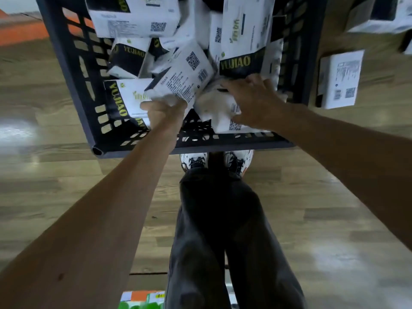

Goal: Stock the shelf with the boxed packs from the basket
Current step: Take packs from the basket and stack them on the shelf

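Note:
A dark plastic basket (73,70) stands on the floor in front of my feet, holding several white-and-black packs printed YUJIAO. My left hand (163,112) grips the near corner of one tilted white pack (185,76) with a QR code, lifted above the others. My right hand (252,99) reaches over another white pack (219,110) at the basket's near right, fingers curled over its far edge and thumb at its near side. More packs (133,16) fill the far part of the basket.
One white pack (338,79) lies on the wooden floor right of the basket, with more packs (379,16) at the top right. My legs and shoes (214,161) stand just behind the basket. Green and orange goods (142,299) show at the bottom edge.

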